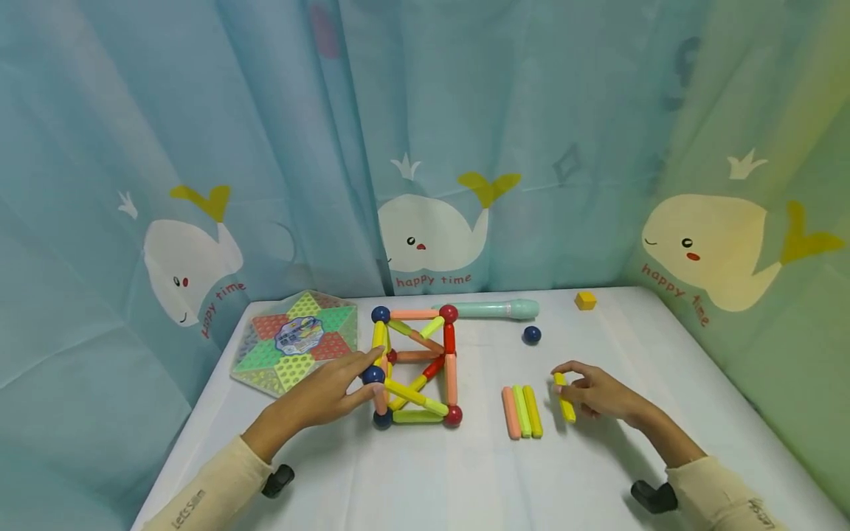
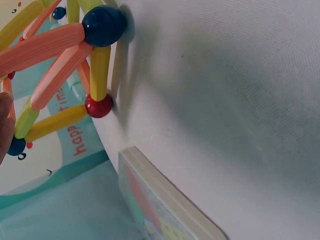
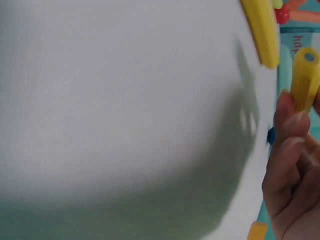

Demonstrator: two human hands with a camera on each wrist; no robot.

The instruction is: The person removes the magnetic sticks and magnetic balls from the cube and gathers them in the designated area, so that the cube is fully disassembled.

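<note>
A cube-like frame of magnetic sticks and balls stands on the table, with blue and red balls at its corners. My left hand holds its near upper left corner, thumb and fingers about a blue ball. Only fingertips show at the edge of the left wrist view. On the right, my right hand pinches a yellow magnetic stick, whose round end faces up in the right wrist view. Left of that hand, a pink stick, a light green stick and another yellow stick lie side by side.
A Chinese checkers board lies at the back left. Behind the frame is a mint-green toy microphone. A loose blue ball and a small yellow cube sit farther back right. Whale-printed curtains surround the table.
</note>
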